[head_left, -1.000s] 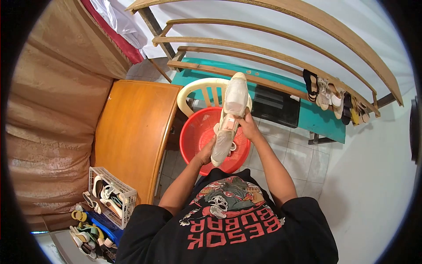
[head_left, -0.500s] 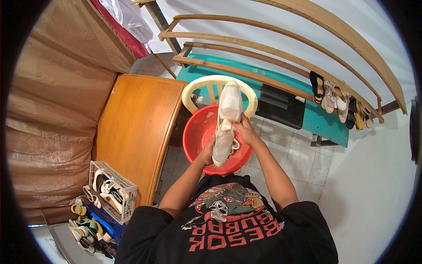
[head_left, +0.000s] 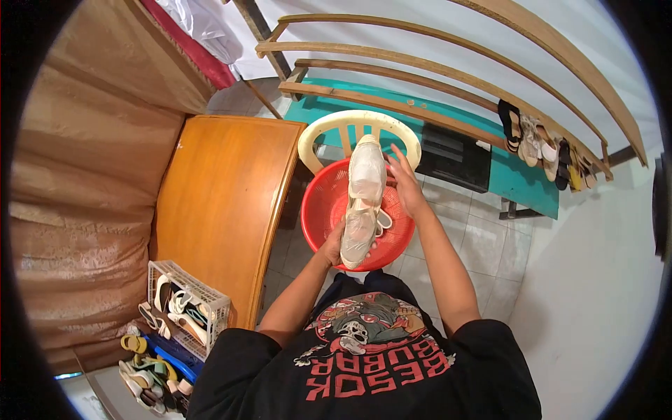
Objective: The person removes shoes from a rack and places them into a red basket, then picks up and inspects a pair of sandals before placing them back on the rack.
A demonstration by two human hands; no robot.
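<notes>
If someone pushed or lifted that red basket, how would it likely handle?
The red basket is probably light for its size, since its wall is perforated and looks like thin plastic. It may flex slightly at the wall, though the round rim suggests it would mostly keep its shape. Its wide, round opening hints it might not tip easily, but its base is hidden.

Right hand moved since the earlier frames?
Yes. The right hand has shifted up the view, off the footwear, toward the top of the chair back.
</notes>
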